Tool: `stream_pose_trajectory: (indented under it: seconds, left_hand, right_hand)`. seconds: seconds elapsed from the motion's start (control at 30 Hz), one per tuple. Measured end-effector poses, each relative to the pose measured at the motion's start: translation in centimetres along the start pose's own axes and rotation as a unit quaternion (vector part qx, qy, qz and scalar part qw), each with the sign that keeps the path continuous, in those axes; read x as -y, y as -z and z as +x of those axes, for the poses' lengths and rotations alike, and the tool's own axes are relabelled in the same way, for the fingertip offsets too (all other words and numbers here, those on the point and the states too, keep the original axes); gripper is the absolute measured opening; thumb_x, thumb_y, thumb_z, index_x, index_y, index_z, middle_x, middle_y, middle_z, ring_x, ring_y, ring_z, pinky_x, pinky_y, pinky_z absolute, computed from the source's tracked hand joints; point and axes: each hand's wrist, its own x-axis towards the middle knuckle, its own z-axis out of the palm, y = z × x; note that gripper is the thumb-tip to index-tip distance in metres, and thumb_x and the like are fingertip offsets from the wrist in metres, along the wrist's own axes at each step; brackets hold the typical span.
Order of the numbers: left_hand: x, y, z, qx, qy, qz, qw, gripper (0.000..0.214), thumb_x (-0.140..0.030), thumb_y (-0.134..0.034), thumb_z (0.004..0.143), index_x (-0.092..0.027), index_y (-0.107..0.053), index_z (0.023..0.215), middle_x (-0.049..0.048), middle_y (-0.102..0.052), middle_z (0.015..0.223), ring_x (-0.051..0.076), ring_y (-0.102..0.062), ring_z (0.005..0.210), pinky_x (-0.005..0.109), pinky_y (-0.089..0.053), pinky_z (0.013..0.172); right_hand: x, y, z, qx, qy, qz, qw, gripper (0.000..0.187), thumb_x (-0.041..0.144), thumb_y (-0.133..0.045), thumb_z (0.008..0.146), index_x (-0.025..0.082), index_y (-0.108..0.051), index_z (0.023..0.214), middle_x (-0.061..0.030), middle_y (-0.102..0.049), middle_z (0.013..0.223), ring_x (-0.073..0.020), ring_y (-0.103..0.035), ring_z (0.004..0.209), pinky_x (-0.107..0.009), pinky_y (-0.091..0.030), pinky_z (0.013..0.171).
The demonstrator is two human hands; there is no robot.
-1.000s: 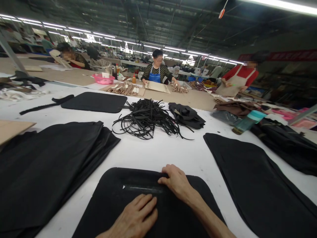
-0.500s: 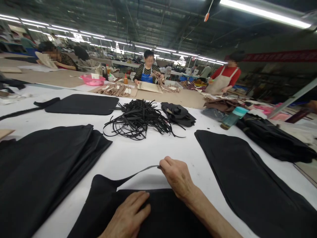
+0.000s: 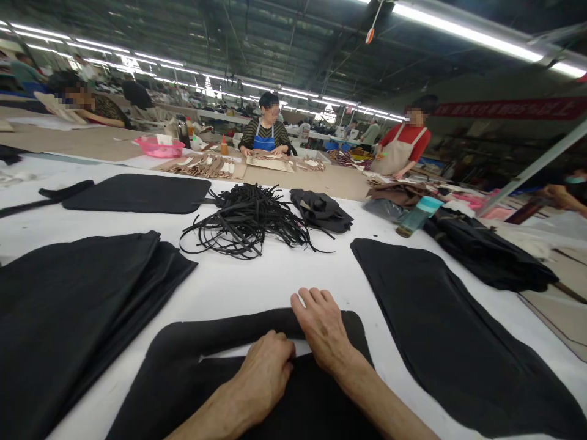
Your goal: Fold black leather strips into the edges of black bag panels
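A black leather-like panel (image 3: 183, 397) lies before me on the white table. A slot separates its far band (image 3: 229, 327) from the rest, and white shows through the gap. My left hand (image 3: 268, 373) is closed at the slot's near edge, with curled fingers and hidden tips. Bent over the band's far edge are the fingers of my right hand (image 3: 321, 327); its thumb is out of sight.
Stacked black panels lie at the left (image 3: 82, 293) and right (image 3: 440, 318). Beyond are a tangle of black strips (image 3: 257, 220), a flat black panel (image 3: 137, 194), folded black pieces (image 3: 321, 211) and a teal-lidded bottle (image 3: 418, 217). Co-workers stand across the table.
The band, earlier lifted and twisted in my right hand, now lies flatter along the panel's far side. My left hand has moved forward from lying on the panel to the slot.
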Motion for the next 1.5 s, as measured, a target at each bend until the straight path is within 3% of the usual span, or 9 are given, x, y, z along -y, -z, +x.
stream_pose_trajectory:
  seconds: [0.13, 0.27, 0.4, 0.53, 0.67, 0.77, 0.9, 1.17, 1.5]
  left_hand:
    - [0.0, 0.2, -0.2, 0.007, -0.006, 0.034, 0.999, 0.023, -0.008, -0.042, 0.077, -0.018, -0.062, 0.083, 0.0067, -0.066, 0.087, 0.024, -0.06, 0.085, 0.037, -0.048, 0.076]
    - [0.1, 0.0, -0.1, 0.006, -0.006, 0.053, 0.999, 0.022, -0.01, -0.041, 0.08, -0.018, -0.062, 0.083, 0.006, -0.067, 0.086, 0.023, -0.061, 0.082, 0.035, -0.048, 0.074]
    - [0.9, -0.2, -1.2, 0.0, -0.011, 0.074, 0.997, 0.017, -0.011, -0.043, 0.081, -0.018, -0.059, 0.082, 0.0044, -0.065, 0.088, 0.022, -0.059, 0.084, 0.036, -0.047, 0.076]
    - [3.7, 0.5, -4.0, -0.026, 0.002, 0.103, 0.994, 0.023, -0.006, -0.038, 0.083, -0.02, -0.056, 0.084, 0.0029, -0.061, 0.09, 0.021, -0.053, 0.09, 0.041, -0.04, 0.089]
    - [7.1, 2.2, -6.6, -0.055, 0.058, 0.132, 0.988, 0.025, -0.005, -0.036, 0.083, -0.02, -0.056, 0.079, 0.0024, -0.059, 0.086, 0.021, -0.05, 0.086, 0.038, -0.039, 0.082]
    - [8.2, 3.0, -7.4, -0.075, 0.08, 0.112, 0.988, 0.024, -0.005, -0.037, 0.082, -0.02, -0.056, 0.078, 0.0014, -0.058, 0.085, 0.02, -0.048, 0.084, 0.035, -0.037, 0.076]
    - [7.6, 2.4, -6.9, -0.092, 0.073, 0.118, 0.986, 0.027, -0.005, -0.036, 0.083, -0.02, -0.058, 0.082, 0.0023, -0.058, 0.086, 0.02, -0.047, 0.084, 0.036, -0.034, 0.075]
    - [6.1, -0.1, -4.9, -0.114, 0.021, 0.096, 0.989, 0.026, -0.009, -0.037, 0.087, -0.023, -0.059, 0.088, 0.0004, -0.057, 0.086, 0.019, -0.046, 0.083, 0.035, -0.035, 0.077]
    - [6.4, -0.5, -3.9, -0.118, -0.012, 0.069, 0.991, 0.027, -0.008, -0.036, 0.088, -0.02, -0.059, 0.08, 0.0019, -0.057, 0.085, 0.018, -0.048, 0.08, 0.032, -0.04, 0.075]
  right_hand:
    - [0.4, 0.2, -1.9, 0.02, -0.044, 0.109, 0.993, 0.031, 0.001, -0.05, 0.079, 0.019, -0.055, 0.103, -0.0086, -0.059, 0.109, -0.0233, -0.051, 0.099, -0.036, -0.038, 0.083]
    - [1.1, -0.2, -4.5, 0.114, -0.038, 0.27, 0.955, 0.034, 0.003, -0.052, 0.076, 0.025, -0.056, 0.101, 0.0005, -0.062, 0.099, -0.0172, -0.056, 0.089, -0.029, -0.042, 0.077]
    - [1.5, -2.0, -6.0, 0.13, -0.038, 0.224, 0.965, 0.026, 0.001, -0.048, 0.076, 0.024, -0.058, 0.085, 0.0006, -0.061, 0.082, -0.0195, -0.055, 0.079, -0.033, -0.04, 0.073]
    - [1.4, -3.2, -6.5, 0.107, -0.039, 0.192, 0.975, 0.023, 0.001, -0.048, 0.077, 0.023, -0.055, 0.077, -0.0001, -0.058, 0.079, -0.0201, -0.053, 0.074, -0.034, -0.036, 0.068]
    - [1.5, -3.1, -6.6, 0.069, -0.043, 0.166, 0.983, 0.023, 0.001, -0.049, 0.076, 0.023, -0.053, 0.074, -0.001, -0.055, 0.08, -0.0197, -0.049, 0.071, -0.033, -0.033, 0.065]
    - [2.0, -2.6, -6.3, 0.052, -0.044, 0.119, 0.99, 0.025, -0.001, -0.05, 0.073, 0.023, -0.053, 0.073, -0.0028, -0.054, 0.08, -0.0213, -0.047, 0.071, -0.035, -0.031, 0.066]
    - [3.1, -2.1, -5.5, 0.072, -0.042, 0.108, 0.991, 0.023, 0.0, -0.052, 0.074, 0.023, -0.054, 0.07, -0.003, -0.054, 0.078, -0.022, -0.046, 0.072, -0.036, -0.03, 0.066]
    - [5.5, -2.8, -4.0, 0.089, -0.067, 0.246, 0.963, 0.023, 0.003, -0.055, 0.078, 0.025, -0.057, 0.084, 0.0021, -0.057, 0.082, -0.0189, -0.048, 0.078, -0.033, -0.033, 0.071]
    - [5.9, -3.9, -3.3, 0.063, -0.033, 0.266, 0.961, 0.017, 0.006, -0.053, 0.083, 0.022, -0.058, 0.081, 0.0007, -0.055, 0.081, -0.0169, -0.048, 0.076, -0.029, -0.036, 0.068]
